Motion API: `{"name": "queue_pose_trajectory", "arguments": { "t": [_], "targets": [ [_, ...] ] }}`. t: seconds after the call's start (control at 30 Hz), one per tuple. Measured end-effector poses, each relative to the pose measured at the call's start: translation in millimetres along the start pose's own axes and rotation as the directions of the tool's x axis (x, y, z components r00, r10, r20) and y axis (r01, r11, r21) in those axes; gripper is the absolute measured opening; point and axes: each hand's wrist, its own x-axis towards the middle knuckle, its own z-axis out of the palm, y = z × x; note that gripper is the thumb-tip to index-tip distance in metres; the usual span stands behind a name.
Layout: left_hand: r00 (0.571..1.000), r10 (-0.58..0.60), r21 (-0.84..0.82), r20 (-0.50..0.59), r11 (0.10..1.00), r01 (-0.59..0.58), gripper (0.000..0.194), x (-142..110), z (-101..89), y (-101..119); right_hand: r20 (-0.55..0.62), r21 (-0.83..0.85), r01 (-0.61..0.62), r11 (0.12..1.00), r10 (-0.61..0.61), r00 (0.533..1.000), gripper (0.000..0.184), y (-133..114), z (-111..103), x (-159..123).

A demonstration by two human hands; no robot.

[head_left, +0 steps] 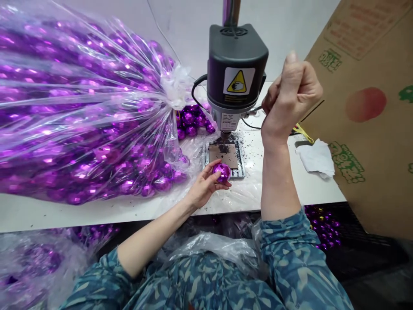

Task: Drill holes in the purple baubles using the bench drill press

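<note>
Between the fingers of my left hand (208, 184) is a shiny purple faceted ball (221, 172), held just in front of the drill press base (239, 175). A brown board (222, 156) with a dark hole and black shavings lies on that base. Above it stands the black drill press (238, 64), with a yellow warning label on its housing. My right hand (290, 92) is raised on the right side of the machine, its fingers wrapped round the drill press lever (257, 109); most of the lever is hidden by the hand.
A large clear bag of purple balls (97, 129), knotted at the neck, fills the left of the white table (48, 215). Loose purple balls (192, 120) sit behind the knot. At right are a white cloth (316, 158) and a tall cardboard box (371, 129). Black shavings dot the table.
</note>
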Motion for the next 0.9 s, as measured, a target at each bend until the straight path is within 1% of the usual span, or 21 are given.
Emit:
{"name": "queue_pose_trajectory", "arguments": {
  "t": [0.03, 0.07, 0.1, 0.2, 0.27, 0.33, 0.37, 0.43, 0.57, 0.63, 0.7, 0.77, 0.8, 0.9],
  "targets": [
    [0.998, -0.069, -0.068, 0.014, 0.995, 0.07, 0.061, 0.8, -1.3, 3.3, -0.007, 0.007, 0.003, 1.0, -0.003, 1.0, 0.057, 1.2, 0.1, 0.3],
    [0.994, -0.111, -0.116, 0.018, 0.987, 0.112, 0.058, 1.8, -2.5, 6.1, -0.018, 0.024, 0.015, 1.0, -0.015, 1.0, 0.057, 2.4, 0.3, 0.5],
    [0.991, -0.13, -0.148, 0.013, 0.98, 0.13, 0.056, 2.6, -3.7, 8.2, -0.021, 0.039, 0.028, 0.999, -0.028, 0.999, 0.058, 3.6, 0.5, 0.6],
    [0.993, -0.106, -0.155, -0.042, 0.983, 0.099, 0.059, 2.9, -6.6, 9.4, -0.023, 0.063, 0.059, 0.996, -0.058, 0.998, 0.062, 5.9, 0.8, 0.8],
    [0.996, -0.029, -0.077, -0.087, 0.997, 0.023, 0.069, 1.2, -8.7, 6.9, -0.029, 0.051, 0.055, 0.997, -0.054, 0.998, 0.063, 5.7, 0.6, 0.7],
    [0.989, 0.099, 0.047, -0.113, 0.994, -0.094, 0.077, -0.8, -11.2, 3.3, -0.024, 0.028, 0.049, 0.998, -0.048, 0.999, 0.064, 3.7, -0.1, 0.4],
    [0.98, 0.167, 0.112, -0.108, 0.982, -0.154, 0.078, -1.5, -12.5, 1.6, -0.017, 0.019, 0.049, 0.999, -0.048, 0.999, 0.065, 2.2, -0.6, 0.1],
    [0.959, 0.276, 0.219, -0.067, 0.942, -0.255, 0.075, -1.7, -14.9, -0.9, 0.0, 0.028, 0.05, 0.998, -0.05, 0.999, 0.066, -0.9, -1.4, -0.6],
    [0.9, 0.435, 0.357, 0.028, 0.837, -0.416, 0.062, 1.0, -17.5, -2.5, -0.009, 0.114, 0.052, 0.992, -0.051, 0.999, 0.066, -3.5, -2.5, -2.1],
    [0.864, 0.501, 0.415, 0.052, 0.776, -0.475, 0.055, 2.6, -18.0, -3.3, -0.013, 0.148, 0.057, 0.987, -0.056, 0.998, 0.063, -2.8, -3.0, -2.5],
    [0.839, 0.54, 0.453, 0.06, 0.735, -0.505, 0.05, 3.6, -18.1, -5.1, -0.002, 0.166, 0.051, 0.985, -0.051, 0.999, 0.061, -1.9, -3.4, -2.8],
    [0.839, 0.542, 0.463, 0.055, 0.73, -0.502, 0.049, 4.5, -17.8, -7.3, 0.006, 0.171, 0.043, 0.984, -0.045, 0.999, 0.062, -1.4, -3.7, -3.0],
    [0.847, 0.53, 0.46, 0.047, 0.741, -0.489, 0.049, 5.2, -17.6, -8.0, 0.009, 0.164, 0.04, 0.986, -0.042, 0.999, 0.063, -1.4, -3.9, -3.2],
    [0.895, 0.445, 0.425, -0.02, 0.814, -0.395, 0.061, 11.1, -18.3, -6.3, 0.002, 0.115, 0.041, 0.993, -0.042, 0.999, 0.065, -2.1, -4.3, -4.0]
  ]
}}
